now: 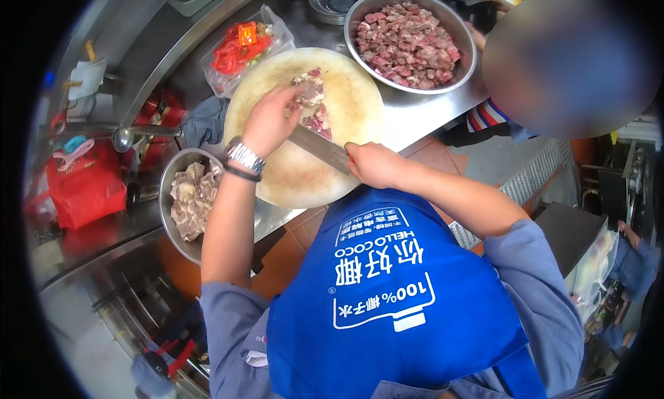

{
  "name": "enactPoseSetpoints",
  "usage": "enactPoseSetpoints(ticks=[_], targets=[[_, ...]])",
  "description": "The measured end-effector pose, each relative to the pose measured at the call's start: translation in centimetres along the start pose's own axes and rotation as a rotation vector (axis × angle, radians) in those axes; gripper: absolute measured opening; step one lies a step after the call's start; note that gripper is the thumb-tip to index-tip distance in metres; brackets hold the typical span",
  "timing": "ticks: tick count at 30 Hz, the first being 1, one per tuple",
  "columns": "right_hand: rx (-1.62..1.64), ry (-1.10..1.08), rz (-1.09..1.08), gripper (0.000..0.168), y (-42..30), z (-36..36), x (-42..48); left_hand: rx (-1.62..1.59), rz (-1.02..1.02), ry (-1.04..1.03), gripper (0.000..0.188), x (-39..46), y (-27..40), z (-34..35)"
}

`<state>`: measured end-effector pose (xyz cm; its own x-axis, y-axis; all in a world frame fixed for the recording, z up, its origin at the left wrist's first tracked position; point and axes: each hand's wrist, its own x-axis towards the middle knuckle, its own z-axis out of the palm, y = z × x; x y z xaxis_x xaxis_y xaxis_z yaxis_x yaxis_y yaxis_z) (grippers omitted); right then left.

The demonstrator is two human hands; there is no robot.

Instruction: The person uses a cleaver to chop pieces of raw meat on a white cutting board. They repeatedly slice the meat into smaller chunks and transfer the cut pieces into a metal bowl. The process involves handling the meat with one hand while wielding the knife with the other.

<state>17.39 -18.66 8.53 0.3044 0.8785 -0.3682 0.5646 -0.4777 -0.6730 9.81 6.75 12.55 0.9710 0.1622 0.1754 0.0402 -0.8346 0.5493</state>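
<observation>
My right hand (377,164) grips the handle of a cleaver (324,151), its broad blade lying slantwise over a round, pale chopping board (353,105). At the far end of the blade, my left hand (272,119), with a metal watch on the wrist, holds a piece of raw meat (309,89) against the board. Its fingertips are partly hidden. Cut bits of meat (318,122) lie between that piece and the blade. Left of the board, a steel bowl (167,191) contains larger pieces of meat (193,199), partly covered by my left forearm.
A large steel basin (469,61) of diced meat stands behind the board at right, beside another person (485,38). A clear plastic tub (215,82) with red packets touches the board's far left. Stacked metal dishes (337,2), a grey cloth (205,123) and a red bag (85,191) lie around.
</observation>
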Motion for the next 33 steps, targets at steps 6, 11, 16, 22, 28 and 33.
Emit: enactPoseSetpoints(ticks=[6, 11, 16, 22, 28, 33], targets=[[-0.197, -0.033, -0.111, 0.024, -4.8, 1.9, -2.0, 0.358, 0.073, -0.472, 0.025, 2.3, -0.6, 5.5], [-0.246, -0.046, -0.104, 0.023, -4.9, 1.8, -1.9, 0.483, 0.148, -0.568, 0.016, 1.9, -0.8, 6.5], [-0.056, -0.015, 0.016, 0.026, -2.0, -0.7, 0.3, -0.008, 0.007, -0.128, 0.016, 0.9, -1.0, 1.1], [0.208, 0.061, 0.187, 0.031, 2.6, -1.4, 1.6, -0.170, -0.250, 0.164, 0.025, -6.5, -4.2, 3.3], [0.069, 0.176, 0.091, 0.032, 3.3, -0.6, 2.0, 0.106, -0.207, 0.309, 0.023, -13.6, -5.0, 7.7], [-0.005, 0.120, 0.147, 0.032, 1.1, -1.1, 1.8, 0.069, -0.418, 0.435, 0.024, -13.1, -3.3, 8.3]])
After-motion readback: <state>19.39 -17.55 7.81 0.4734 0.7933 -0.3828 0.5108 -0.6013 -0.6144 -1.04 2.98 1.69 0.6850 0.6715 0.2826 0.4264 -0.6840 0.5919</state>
